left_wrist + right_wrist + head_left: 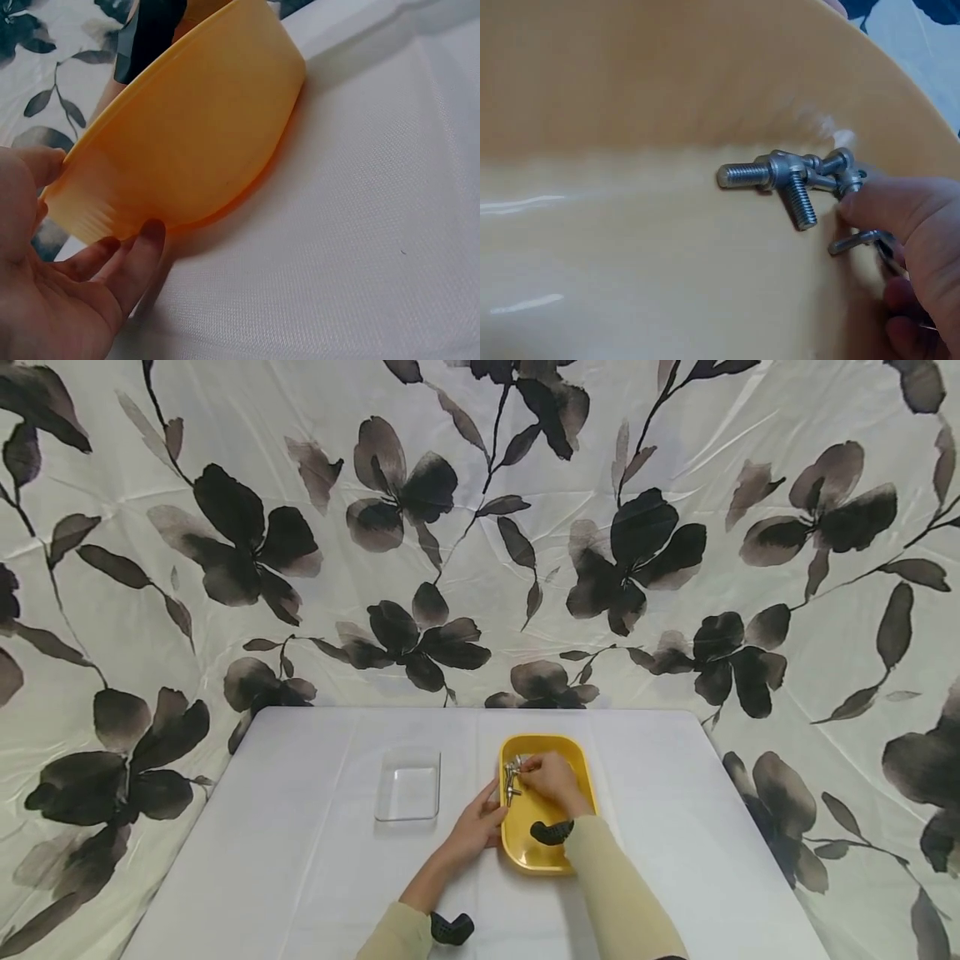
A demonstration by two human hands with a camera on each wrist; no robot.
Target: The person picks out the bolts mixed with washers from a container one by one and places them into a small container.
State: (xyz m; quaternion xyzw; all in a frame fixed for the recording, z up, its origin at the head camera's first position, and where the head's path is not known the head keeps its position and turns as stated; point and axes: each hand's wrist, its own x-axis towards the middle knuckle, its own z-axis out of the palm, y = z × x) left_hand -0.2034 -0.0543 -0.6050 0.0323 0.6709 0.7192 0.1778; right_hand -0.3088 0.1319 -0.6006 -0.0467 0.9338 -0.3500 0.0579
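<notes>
On my feed: left hand (471, 828), gripping yellow tray (527, 831) by its side; right hand (553, 777), apparently pinching one metal bolt (853, 242), fingertips partly hidden; bolt cluster (780, 172) alongside.

You could cross the white rectangular table (697, 827) along its right edge; a yellow oblong tray (527, 810) and clear squarish box (409, 792) obstruct mid-table.

High head view, close wrists, shared tray (525, 852)

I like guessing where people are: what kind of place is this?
Probably a simple indoor tabletop workspace: there's a white-covered table, flower-print fabric behind it, and a yellow tray with threaded metal bolts inside.
</notes>
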